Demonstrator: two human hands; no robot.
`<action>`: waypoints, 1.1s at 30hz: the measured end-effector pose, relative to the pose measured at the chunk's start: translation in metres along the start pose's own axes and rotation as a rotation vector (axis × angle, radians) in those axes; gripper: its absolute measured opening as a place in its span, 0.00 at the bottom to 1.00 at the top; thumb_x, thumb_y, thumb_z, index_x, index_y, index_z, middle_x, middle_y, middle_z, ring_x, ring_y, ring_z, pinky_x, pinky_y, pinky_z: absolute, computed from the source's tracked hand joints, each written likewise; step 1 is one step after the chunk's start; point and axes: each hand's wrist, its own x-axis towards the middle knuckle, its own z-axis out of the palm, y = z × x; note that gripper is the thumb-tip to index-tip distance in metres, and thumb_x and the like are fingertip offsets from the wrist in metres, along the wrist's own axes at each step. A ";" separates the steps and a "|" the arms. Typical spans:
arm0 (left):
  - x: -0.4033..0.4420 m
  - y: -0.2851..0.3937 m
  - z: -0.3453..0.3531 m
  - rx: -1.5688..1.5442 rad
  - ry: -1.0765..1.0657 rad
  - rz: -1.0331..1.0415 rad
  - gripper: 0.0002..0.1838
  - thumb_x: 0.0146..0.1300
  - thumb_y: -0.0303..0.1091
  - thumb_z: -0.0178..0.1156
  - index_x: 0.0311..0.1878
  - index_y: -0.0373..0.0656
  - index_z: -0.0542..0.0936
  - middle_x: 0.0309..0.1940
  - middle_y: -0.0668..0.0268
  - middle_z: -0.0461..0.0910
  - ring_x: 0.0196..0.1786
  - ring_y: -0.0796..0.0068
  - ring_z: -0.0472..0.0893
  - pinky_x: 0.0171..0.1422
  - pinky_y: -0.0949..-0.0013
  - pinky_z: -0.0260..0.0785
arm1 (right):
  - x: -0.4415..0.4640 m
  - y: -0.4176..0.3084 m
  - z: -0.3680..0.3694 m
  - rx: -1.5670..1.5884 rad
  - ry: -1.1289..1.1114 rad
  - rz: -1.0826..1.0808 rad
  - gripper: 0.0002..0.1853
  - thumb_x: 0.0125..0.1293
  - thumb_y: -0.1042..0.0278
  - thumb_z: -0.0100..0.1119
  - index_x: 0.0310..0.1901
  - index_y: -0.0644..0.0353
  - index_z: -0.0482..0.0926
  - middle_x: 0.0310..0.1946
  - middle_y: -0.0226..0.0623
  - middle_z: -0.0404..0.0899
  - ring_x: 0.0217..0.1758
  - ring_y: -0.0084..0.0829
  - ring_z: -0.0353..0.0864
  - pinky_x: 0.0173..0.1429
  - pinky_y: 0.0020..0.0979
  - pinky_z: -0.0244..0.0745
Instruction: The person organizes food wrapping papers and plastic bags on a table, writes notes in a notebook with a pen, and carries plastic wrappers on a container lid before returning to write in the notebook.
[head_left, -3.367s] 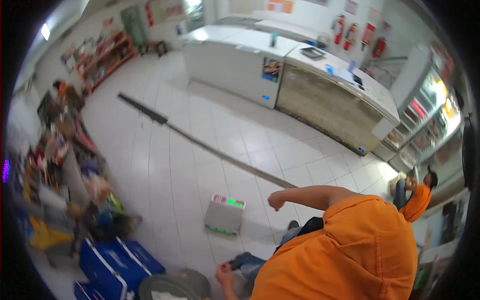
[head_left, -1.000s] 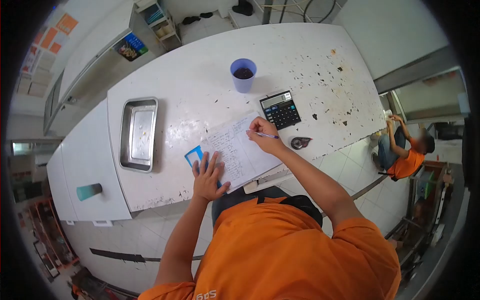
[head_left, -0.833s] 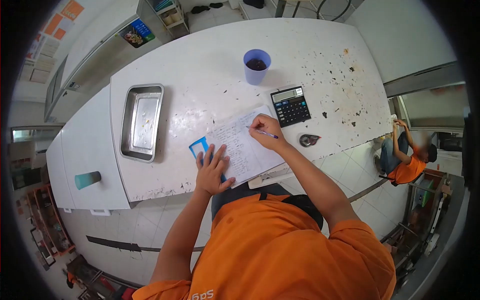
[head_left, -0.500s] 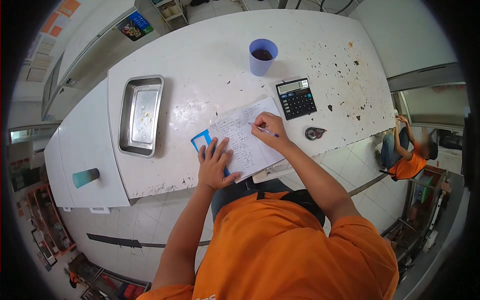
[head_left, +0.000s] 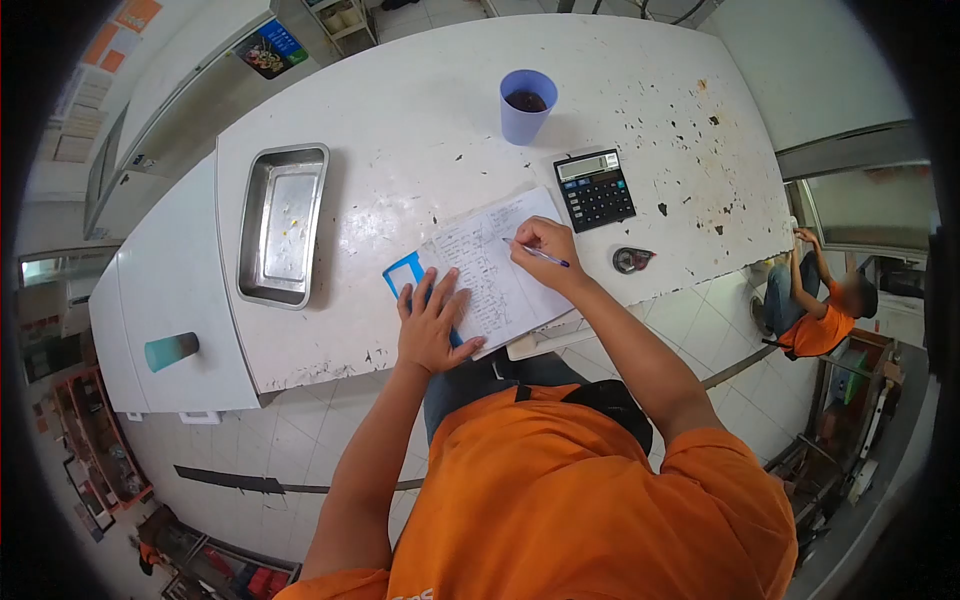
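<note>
Handwriting covers much of an open notebook (head_left: 500,280) on the white worktop (head_left: 400,130). My left hand (head_left: 432,320) lies with spread fingers on its lower left edge, over a blue cover or folder (head_left: 402,271). Pinched in my right hand (head_left: 548,252) is a pen (head_left: 545,256), its tip on the upper part of the page. Just above and right of the page lies a black calculator (head_left: 595,190). Below the calculator is a small dark tape dispenser (head_left: 631,260). A purple cup (head_left: 524,112) with dark contents stands behind the notebook.
An open metal tray (head_left: 283,228) with small yellow bits lies at the left. Farther left a teal cup (head_left: 172,352) appears on an adjoining white surface. At the right a person in orange (head_left: 820,318) sits low beyond the worktop, near shelving (head_left: 850,390).
The view has gone from a room with a floor scale to the worktop. Since then the worktop items have shifted in view, and my right hand with the pen has moved slightly on the page.
</note>
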 end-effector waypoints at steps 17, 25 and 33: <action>-0.001 0.004 -0.001 0.023 0.004 -0.001 0.46 0.61 0.78 0.61 0.76 0.58 0.80 0.85 0.62 0.65 0.88 0.47 0.56 0.88 0.33 0.36 | -0.003 0.012 0.003 0.025 0.033 0.060 0.09 0.60 0.77 0.73 0.30 0.65 0.79 0.29 0.38 0.82 0.30 0.26 0.82 0.37 0.28 0.78; -0.001 0.004 0.001 0.022 0.010 0.000 0.45 0.61 0.77 0.63 0.75 0.58 0.81 0.85 0.62 0.66 0.88 0.47 0.56 0.88 0.33 0.35 | -0.003 0.000 -0.001 -0.020 -0.003 -0.018 0.11 0.61 0.77 0.72 0.29 0.65 0.76 0.28 0.37 0.79 0.30 0.27 0.79 0.35 0.30 0.75; 0.000 0.005 0.000 0.010 0.021 0.000 0.45 0.58 0.75 0.66 0.74 0.58 0.81 0.85 0.62 0.66 0.88 0.47 0.57 0.88 0.33 0.36 | -0.002 0.002 0.001 0.025 0.013 -0.033 0.11 0.60 0.78 0.72 0.30 0.64 0.76 0.28 0.37 0.79 0.28 0.27 0.78 0.35 0.30 0.76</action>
